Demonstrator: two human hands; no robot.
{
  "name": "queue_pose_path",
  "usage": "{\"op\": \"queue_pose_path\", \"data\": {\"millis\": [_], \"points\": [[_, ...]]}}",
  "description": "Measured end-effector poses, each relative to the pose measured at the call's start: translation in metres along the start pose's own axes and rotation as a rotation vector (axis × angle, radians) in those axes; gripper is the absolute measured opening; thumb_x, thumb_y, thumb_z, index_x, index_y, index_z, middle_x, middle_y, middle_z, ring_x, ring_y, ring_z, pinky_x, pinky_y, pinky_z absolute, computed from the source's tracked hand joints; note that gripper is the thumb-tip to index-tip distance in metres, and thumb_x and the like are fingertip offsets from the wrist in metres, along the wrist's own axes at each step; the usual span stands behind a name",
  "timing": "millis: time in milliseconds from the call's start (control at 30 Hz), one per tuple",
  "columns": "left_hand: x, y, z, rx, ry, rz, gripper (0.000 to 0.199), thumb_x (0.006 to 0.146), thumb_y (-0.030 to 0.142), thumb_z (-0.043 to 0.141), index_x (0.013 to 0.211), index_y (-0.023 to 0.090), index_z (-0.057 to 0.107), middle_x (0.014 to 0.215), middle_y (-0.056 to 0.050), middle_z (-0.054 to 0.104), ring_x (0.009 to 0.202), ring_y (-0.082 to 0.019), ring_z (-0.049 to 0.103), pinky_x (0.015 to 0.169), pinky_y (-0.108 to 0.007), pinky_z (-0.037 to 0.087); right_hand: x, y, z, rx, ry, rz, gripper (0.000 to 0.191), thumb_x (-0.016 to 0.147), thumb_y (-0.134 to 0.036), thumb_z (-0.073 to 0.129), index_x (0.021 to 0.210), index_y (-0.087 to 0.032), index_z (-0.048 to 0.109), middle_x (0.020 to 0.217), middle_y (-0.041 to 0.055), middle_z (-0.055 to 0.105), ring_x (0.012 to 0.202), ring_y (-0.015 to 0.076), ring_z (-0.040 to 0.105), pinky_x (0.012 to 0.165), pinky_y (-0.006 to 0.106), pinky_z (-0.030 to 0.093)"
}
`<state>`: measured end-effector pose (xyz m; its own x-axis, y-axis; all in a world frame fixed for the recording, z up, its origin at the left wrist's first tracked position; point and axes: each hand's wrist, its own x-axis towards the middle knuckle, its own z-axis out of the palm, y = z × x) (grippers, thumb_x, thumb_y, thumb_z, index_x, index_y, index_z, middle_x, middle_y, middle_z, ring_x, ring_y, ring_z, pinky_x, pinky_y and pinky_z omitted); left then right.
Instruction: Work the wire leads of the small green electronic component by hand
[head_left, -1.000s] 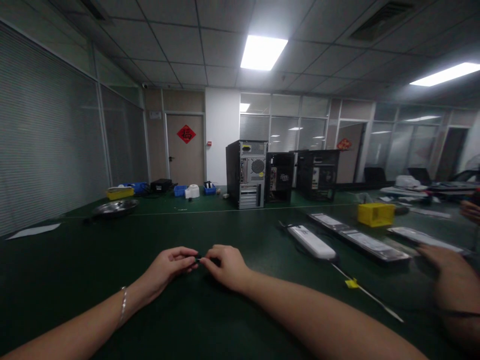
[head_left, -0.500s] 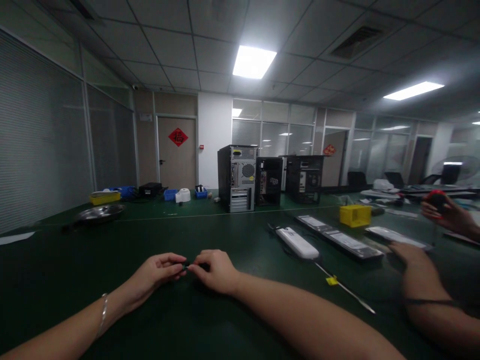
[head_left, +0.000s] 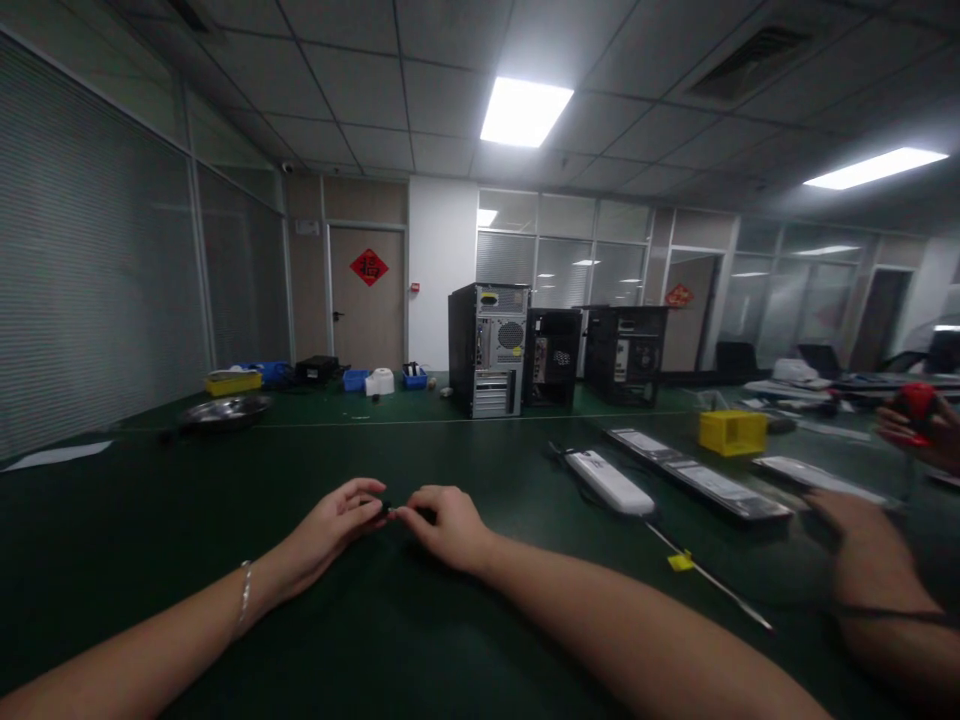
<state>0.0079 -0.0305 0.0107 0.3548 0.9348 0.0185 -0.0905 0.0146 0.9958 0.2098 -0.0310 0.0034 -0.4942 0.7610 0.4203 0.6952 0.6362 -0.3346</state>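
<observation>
Low over the green table (head_left: 315,620), both hands meet near the centre. My left hand (head_left: 341,520), with a bracelet (head_left: 245,590) at its wrist, pinches a small dark object (head_left: 388,508) between thumb and fingers. My right hand (head_left: 446,525) is closed, its thumb and forefinger at the other side of that piece. The object is too small to identify, and the fingers partly hide it. To the right of my right hand lies a white power strip (head_left: 609,482) with a cable and yellow tag (head_left: 680,562).
Computer cases (head_left: 495,350) stand at the back. Hard drives (head_left: 701,475) and a yellow bin (head_left: 733,432) are on the right, where another person's hand holds a red tool (head_left: 919,412). A metal dish (head_left: 227,410) and paper (head_left: 60,455) lie left.
The view has turned slightly left, so things appear farther right. My hands remain together at the small object. The other person's red tool shows more of its red side.
</observation>
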Motion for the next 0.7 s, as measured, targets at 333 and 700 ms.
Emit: {"op": "queue_pose_path", "data": {"millis": [333, 700], "points": [[-0.0021, 0.0076, -0.0005, 0.220, 0.163, 0.027, 0.037, 0.068, 0.036, 0.069, 0.096, 0.018, 0.055, 0.084, -0.003, 0.061, 0.089, -0.022, 0.061, 0.080, -0.034, 0.048, 0.0003, 0.0021, 0.0027, -0.004, 0.015, -0.024, 0.032, 0.092, -0.042, 0.039, 0.087, -0.020, 0.062, 0.081, 0.0000, 0.061, 0.072, 0.0109, 0.053, 0.064, 0.021, 0.036], [-0.0026, -0.0001, 0.0014, 0.597, 0.020, 0.226, 0.040, 0.076, 0.039, 0.060, 0.111, 0.020, 0.056, 0.091, -0.005, 0.064, 0.088, -0.023, 0.059, 0.077, -0.031, 0.046, -0.0032, 0.0038, 0.0002, -0.029, 0.045, 0.012, 0.030, 0.092, -0.039, 0.039, 0.086, -0.020, 0.062, 0.082, 0.0006, 0.062, 0.074, 0.0116, 0.054, 0.064, 0.021, 0.035]]}}
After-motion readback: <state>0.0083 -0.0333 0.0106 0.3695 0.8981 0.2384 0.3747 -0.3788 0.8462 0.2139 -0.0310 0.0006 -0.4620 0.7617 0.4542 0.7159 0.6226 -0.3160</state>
